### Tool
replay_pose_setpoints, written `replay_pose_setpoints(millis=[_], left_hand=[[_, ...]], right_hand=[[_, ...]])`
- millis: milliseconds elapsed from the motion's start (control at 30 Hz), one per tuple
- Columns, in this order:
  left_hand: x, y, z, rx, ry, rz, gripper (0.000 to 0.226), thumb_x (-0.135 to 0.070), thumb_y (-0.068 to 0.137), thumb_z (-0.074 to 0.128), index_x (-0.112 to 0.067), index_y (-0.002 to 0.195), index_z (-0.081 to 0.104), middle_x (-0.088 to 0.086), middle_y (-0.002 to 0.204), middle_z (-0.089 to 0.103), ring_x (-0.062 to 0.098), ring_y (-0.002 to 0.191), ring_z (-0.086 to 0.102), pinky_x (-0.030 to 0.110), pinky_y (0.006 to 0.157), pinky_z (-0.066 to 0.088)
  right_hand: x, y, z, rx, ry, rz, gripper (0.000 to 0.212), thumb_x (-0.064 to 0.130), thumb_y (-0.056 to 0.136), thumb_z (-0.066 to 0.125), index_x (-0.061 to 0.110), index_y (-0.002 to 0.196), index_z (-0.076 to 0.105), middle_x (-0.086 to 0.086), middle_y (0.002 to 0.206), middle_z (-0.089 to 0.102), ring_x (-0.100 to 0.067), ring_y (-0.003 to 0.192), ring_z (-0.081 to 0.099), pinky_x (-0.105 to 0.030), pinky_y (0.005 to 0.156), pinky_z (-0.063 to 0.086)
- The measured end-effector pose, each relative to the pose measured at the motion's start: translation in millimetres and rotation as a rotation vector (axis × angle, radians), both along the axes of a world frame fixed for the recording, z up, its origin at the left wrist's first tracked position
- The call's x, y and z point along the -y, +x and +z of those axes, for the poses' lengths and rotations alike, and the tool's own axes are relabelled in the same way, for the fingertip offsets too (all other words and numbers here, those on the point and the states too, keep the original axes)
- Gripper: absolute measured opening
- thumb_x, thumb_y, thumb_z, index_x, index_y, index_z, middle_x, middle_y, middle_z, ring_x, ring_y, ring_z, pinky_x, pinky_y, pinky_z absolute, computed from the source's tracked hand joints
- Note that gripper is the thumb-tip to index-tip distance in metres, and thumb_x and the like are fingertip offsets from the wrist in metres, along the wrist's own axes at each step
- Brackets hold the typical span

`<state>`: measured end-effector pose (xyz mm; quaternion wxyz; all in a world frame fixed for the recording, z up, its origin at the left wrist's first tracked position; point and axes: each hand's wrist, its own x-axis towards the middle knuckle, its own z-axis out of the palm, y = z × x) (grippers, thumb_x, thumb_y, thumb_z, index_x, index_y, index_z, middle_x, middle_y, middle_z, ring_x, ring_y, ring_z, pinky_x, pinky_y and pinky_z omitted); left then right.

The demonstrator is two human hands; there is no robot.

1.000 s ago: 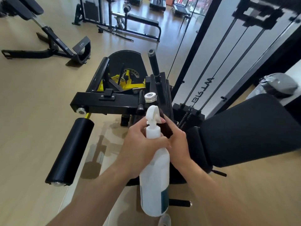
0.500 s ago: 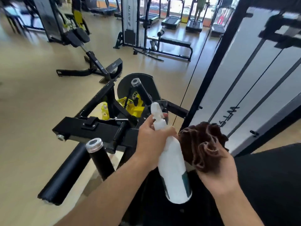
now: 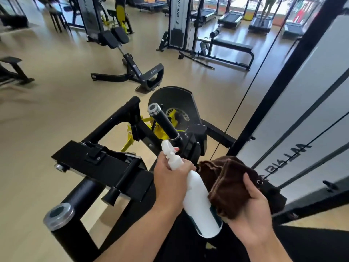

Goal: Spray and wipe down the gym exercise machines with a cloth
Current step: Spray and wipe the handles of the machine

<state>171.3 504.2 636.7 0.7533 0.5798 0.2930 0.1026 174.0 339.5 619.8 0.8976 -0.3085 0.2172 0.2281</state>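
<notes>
Head view: left hand [image 3: 171, 179] wrapped round white spray bottle [image 3: 198, 201], finger on trigger; right hand [image 3: 253, 210] clutching brown cloth [image 3: 228, 182] beside it, above black machine [image 3: 105, 167].

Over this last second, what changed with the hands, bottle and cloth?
The right hand came off the spray bottle and now holds the brown cloth bunched beside it. The view lifted toward the machine's black handle. The left hand keeps gripping the bottle's neck.
</notes>
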Motion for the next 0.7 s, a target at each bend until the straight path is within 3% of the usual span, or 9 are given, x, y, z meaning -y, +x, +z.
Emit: replay_pose_setpoints(millis=[167,233,367,467,533,700], left_hand=[[-10,3,3,0.03,0.027,0.122,0.037,-0.007,0.074,0.08,-0.037,0.089,0.066,-0.001,0.084,0.071,0.022,0.08,0.069,0.045,0.075,0.059],[-11,5,3,0.05,0.062,0.135,0.043,-0.006,0.075,0.079,-0.042,0.094,0.066,0.0,0.085,0.07,0.016,0.079,0.068,0.04,0.075,0.058],[-8,5,-3,0.025,0.095,0.07,0.044,-0.005,0.074,0.08,-0.042,0.094,0.066,0.0,0.082,0.071,0.014,0.076,0.069,0.038,0.074,0.057],[-4,3,-5,0.001,0.112,0.013,0.037,-0.016,0.066,0.081,-0.041,0.089,0.066,-0.001,0.081,0.071,0.019,0.08,0.071,0.041,0.077,0.06],[-4,1,-6,0.0,0.143,-0.024,0.038,-0.024,0.062,0.078,-0.043,0.092,0.066,0.001,0.086,0.071,0.02,0.085,0.071,0.041,0.078,0.06],[-5,-2,-6,-0.043,0.152,-0.117,0.037,-0.025,0.065,0.077,-0.043,0.095,0.065,0.005,0.09,0.075,0.021,0.086,0.073,0.041,0.08,0.06]], right_hand=[[0,18,-1,-0.019,0.009,0.028,0.05,0.045,0.103,0.048,0.008,0.121,0.077,-0.017,0.138,0.066,-0.039,0.135,0.056,-0.058,0.121,0.03],[-2,21,-4,-0.029,0.013,0.023,0.05,0.044,0.104,0.048,0.008,0.123,0.076,-0.017,0.139,0.065,-0.038,0.136,0.056,-0.057,0.122,0.03],[-6,19,-8,-0.008,-0.027,0.014,0.048,0.041,0.105,0.046,0.007,0.116,0.079,-0.018,0.134,0.068,-0.038,0.123,0.066,-0.057,0.115,0.039],[-7,16,-9,0.003,-0.038,0.02,0.049,0.04,0.104,0.045,0.007,0.111,0.081,-0.018,0.131,0.07,-0.035,0.114,0.072,-0.056,0.103,0.053],[-6,14,-8,-0.005,-0.022,0.039,0.05,0.04,0.104,0.045,0.006,0.11,0.081,-0.018,0.13,0.07,-0.036,0.11,0.073,-0.06,0.092,0.055],[-1,5,-10,-0.028,-0.006,0.059,0.053,0.043,0.105,0.044,0.003,0.122,0.075,-0.02,0.137,0.066,-0.039,0.121,0.068,-0.061,0.098,0.051]])
